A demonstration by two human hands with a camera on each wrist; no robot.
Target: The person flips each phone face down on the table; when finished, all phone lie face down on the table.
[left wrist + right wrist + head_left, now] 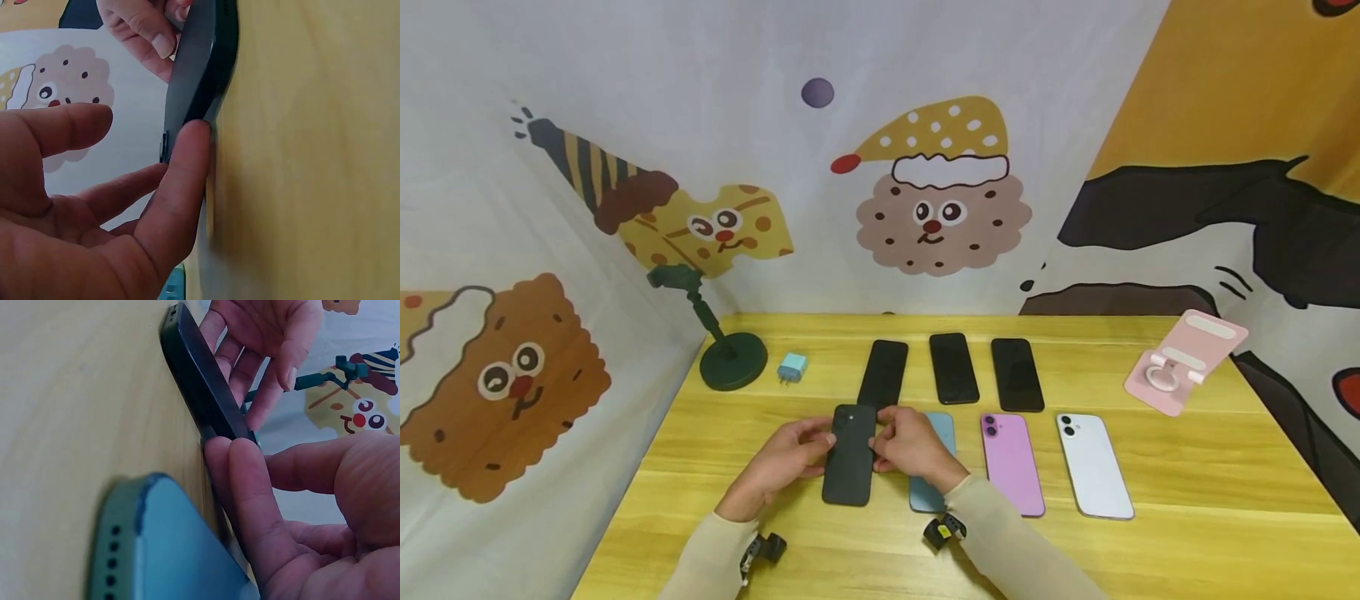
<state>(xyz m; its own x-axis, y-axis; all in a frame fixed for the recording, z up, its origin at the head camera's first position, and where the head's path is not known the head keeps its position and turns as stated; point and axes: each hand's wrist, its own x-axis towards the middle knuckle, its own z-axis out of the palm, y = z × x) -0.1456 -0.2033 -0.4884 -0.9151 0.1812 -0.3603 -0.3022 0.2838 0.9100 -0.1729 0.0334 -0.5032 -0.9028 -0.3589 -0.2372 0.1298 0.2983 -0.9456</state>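
A black smartphone with its camera side up is between the two hands, close over the table, its face slanting in both wrist views. At its upper right edge, my right hand pinches it between thumb and fingers. My left hand has fingertips against the left edge; in the left wrist view the thumb stands off the phone. Just beyond lies another dark phone, partly covered by the held one. A blue phone lies below my right hand, which hides part of it.
To the right lie a pink phone and a white phone. Two black phones sit in the back row. A green stand and blue charger plug are at back left, a pink folding stand at back right.
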